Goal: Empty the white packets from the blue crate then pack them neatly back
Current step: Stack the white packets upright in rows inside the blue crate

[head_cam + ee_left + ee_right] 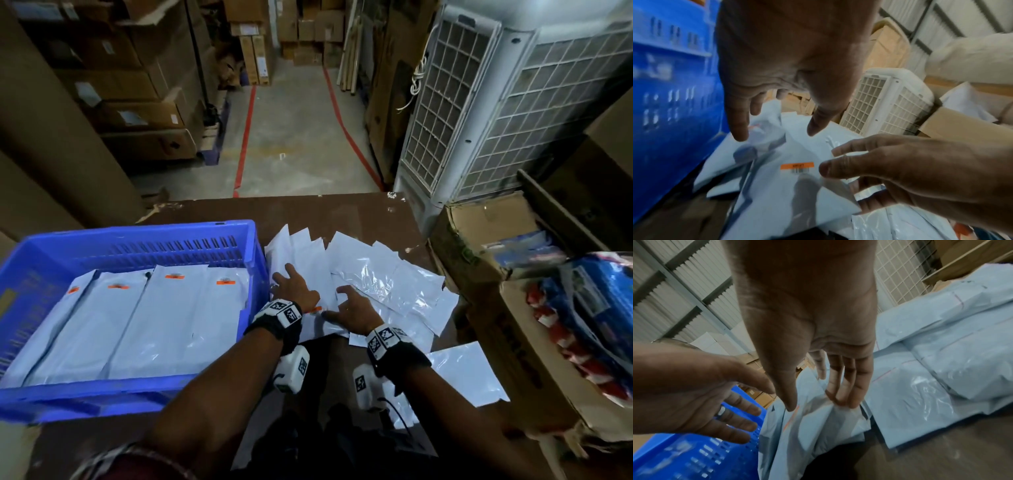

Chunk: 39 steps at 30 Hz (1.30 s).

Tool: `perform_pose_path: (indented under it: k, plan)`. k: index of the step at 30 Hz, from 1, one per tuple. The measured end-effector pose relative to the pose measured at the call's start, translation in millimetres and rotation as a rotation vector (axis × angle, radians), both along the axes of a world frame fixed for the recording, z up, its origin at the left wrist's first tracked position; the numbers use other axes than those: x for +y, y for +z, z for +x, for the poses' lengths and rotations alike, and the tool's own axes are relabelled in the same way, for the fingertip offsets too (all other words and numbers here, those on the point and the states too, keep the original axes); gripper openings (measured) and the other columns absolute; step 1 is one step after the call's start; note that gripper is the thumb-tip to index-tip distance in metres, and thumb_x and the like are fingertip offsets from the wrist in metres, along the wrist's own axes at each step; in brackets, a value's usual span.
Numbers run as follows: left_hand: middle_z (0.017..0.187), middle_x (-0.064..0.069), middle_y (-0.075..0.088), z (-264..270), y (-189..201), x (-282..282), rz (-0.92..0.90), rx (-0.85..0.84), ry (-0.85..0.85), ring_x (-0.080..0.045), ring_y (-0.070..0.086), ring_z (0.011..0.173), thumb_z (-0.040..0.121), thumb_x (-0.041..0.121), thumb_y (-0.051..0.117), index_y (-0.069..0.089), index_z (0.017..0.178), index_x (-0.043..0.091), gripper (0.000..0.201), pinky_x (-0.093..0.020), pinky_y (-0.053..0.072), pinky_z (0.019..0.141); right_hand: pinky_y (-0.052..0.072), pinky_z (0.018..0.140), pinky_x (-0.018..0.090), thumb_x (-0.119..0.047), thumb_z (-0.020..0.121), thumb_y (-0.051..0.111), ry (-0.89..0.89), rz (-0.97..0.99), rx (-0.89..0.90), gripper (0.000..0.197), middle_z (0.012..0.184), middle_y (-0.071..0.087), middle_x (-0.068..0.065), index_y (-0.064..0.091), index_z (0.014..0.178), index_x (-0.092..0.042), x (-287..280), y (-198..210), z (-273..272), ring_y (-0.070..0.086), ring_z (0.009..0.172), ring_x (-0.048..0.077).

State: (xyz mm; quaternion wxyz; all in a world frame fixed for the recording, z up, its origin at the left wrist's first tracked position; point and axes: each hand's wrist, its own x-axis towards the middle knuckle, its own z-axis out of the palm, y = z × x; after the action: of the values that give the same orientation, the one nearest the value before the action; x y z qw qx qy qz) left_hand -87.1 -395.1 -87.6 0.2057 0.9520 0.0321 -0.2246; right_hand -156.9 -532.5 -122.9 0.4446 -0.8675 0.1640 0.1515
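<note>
The blue crate (137,233) stands on the left of the brown table, with several white packets (154,315) laid side by side in it. Right of it lies a loose pile of white packets (387,284). My left hand (293,279) is spread flat over the pile's left part, beside the crate wall (674,97). My right hand (346,298) reaches in next to it, fingers loosely extended. In the left wrist view a packet with an orange label (797,166) lies under the left hand (775,134). The right fingertips (842,402) touch a crumpled packet (818,426).
Open cardboard boxes (486,233) with blue and red packages (589,308) crowd the table's right side. A white air cooler (479,120) stands behind them. One packet (469,377) lies apart at the near right. The table's far edge (308,198) drops to the aisle floor.
</note>
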Motion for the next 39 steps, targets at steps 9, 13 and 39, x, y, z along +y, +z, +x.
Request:
perform_pose_path:
  k: [9,13,39]
  plan:
    - [0.137,-0.018,0.039,-2.1,-21.9,1.9,0.026,-0.081,-0.011,-0.039,0.046,0.124,0.086,0.018,0.062,0.033,0.136,0.011,0.059,-0.043,0.040,0.102,0.051,0.074,0.025,-0.015,0.083,0.074,0.010,0.056,-0.068,0.028,0.079,0.060,-0.008,0.061,0.108,-0.016,-12.2,-15.6,-1.1,0.060,0.083,0.017]
    - [0.123,-0.015,0.053,-8.6,-25.3,3.9,-0.067,-0.085,-0.036,-0.036,0.055,0.110,0.080,0.021,0.063,0.037,0.127,0.014,0.054,-0.043,0.049,0.093,0.049,0.068,0.009,-0.008,0.086,0.071,-0.064,0.121,-0.135,0.024,0.082,0.061,-0.007,0.066,0.108,-0.015,-24.0,-15.1,-10.5,0.062,0.082,0.019]
    - [0.130,-0.008,0.035,-19.8,-13.6,0.5,-0.050,-0.199,-0.418,-0.030,0.040,0.122,0.079,0.009,0.067,0.050,0.128,0.027,0.056,-0.041,0.049,0.095,0.045,0.107,0.044,-0.037,0.087,0.073,-0.318,-0.037,-0.208,0.057,0.132,0.059,0.009,0.048,0.135,-0.018,-85.4,7.0,-55.8,0.056,0.119,0.030]
